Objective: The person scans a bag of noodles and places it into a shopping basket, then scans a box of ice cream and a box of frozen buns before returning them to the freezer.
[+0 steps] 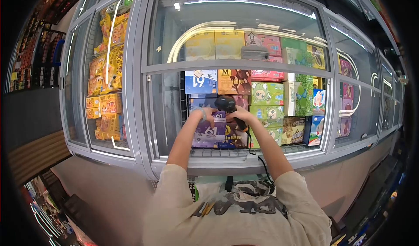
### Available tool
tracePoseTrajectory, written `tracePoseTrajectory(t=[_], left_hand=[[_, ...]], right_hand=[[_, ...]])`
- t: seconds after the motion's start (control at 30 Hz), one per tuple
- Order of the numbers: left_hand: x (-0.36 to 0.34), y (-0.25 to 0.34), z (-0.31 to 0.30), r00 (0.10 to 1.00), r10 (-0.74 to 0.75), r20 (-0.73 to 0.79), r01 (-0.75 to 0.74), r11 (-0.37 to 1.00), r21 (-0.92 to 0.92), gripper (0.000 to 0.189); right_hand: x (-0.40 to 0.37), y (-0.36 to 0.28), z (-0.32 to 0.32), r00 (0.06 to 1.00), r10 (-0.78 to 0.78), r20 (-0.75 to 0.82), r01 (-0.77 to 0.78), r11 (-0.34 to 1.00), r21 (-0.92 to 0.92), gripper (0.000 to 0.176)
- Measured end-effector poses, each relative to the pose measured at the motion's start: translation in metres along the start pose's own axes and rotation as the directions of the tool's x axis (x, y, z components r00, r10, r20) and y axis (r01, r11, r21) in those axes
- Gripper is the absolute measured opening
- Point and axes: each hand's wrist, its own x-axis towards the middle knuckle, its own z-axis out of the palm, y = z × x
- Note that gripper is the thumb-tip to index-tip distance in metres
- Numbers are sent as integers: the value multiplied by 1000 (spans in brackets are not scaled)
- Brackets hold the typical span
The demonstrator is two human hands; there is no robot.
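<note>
Both arms stretched into freezer [235,66]; left hand [203,114] fingers clasp purple box [210,131]; right hand [239,114] fingers wrap black scanner [225,102].

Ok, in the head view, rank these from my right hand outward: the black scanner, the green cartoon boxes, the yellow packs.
1. black scanner, held in the right hand.
2. green cartoon boxes, just to its right.
3. yellow packs, far left compartment.

A glass-lidded chest freezer [144,115] holds a blue box [200,81], stacked green boxes [266,93], and what look like yellow packs [109,67] in its left compartment.
</note>
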Motion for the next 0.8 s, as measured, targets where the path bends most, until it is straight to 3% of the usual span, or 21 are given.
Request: tracePoseTrajectory(t=[0.03, 0.1, 0.2, 0.33, 0.37, 0.47, 0.57, 0.67, 0.8], left_hand=[[3, 0, 4, 997, -16, 82, 20, 998, -58, 94], [7, -3, 11, 969, -43, 242, 85, 982, -168, 95], [13, -17, 25, 956, 20, 294, 5, 996, -85, 93], [7, -21, 31, 941, -174, 291, 179, 984, 9, 83], [9, -31, 40, 952, -191, 240, 212, 975, -64, 80], [-26, 1, 15, 959, -216, 185, 212, 976, 45, 79], [1, -34, 45, 987, -68, 143, 32, 969, 246, 74], [15, -57, 67, 982, -99, 162, 21, 904, 427, 70], [-2, -19, 45, 947, -173, 269, -15, 816, 577, 70]], right_hand=[[-5, -1, 2, 998, 49, 28, -50, 997, 60, 32], [0, 8, 2, 989, 112, 94, -110, 994, -20, 33], [-1, 7, 13, 974, 166, 156, -166, 986, -15, 34], [11, 23, 27, 975, 146, 166, -133, 987, -86, 37], [14, 29, 31, 973, 139, 185, -138, 990, -18, 34], [22, 37, 31, 964, 124, 236, -120, 992, -31, 35], [5, 23, 29, 972, 119, 204, -110, 992, -56, 35], [-2, 22, 16, 979, 103, 176, -85, 991, -104, 35], [-41, 4, -25, 982, 74, 176, -54, 991, -119, 35]])
